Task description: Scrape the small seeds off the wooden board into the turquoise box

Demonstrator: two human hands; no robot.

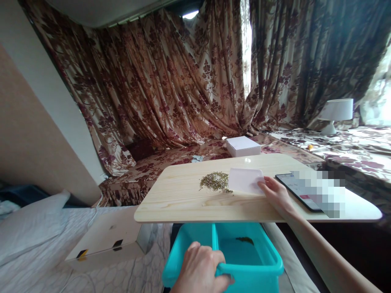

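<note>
L hand (201, 266) grips bin (255, 273) by its near rim, 6 o'clock. R hand (276, 193) pinches white card (245, 181) over tbl (174, 199); green bits (214, 181) are just beside card, at its 9 o'clock, w/ tablet (301, 193) at R hand's 3 o'clock.

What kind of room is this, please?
It looks like a bedroom, perhaps in a home: a pillow lies on a quilted bed cover, long patterned curtains hang behind, and a small white lamp stands at the right.
</note>
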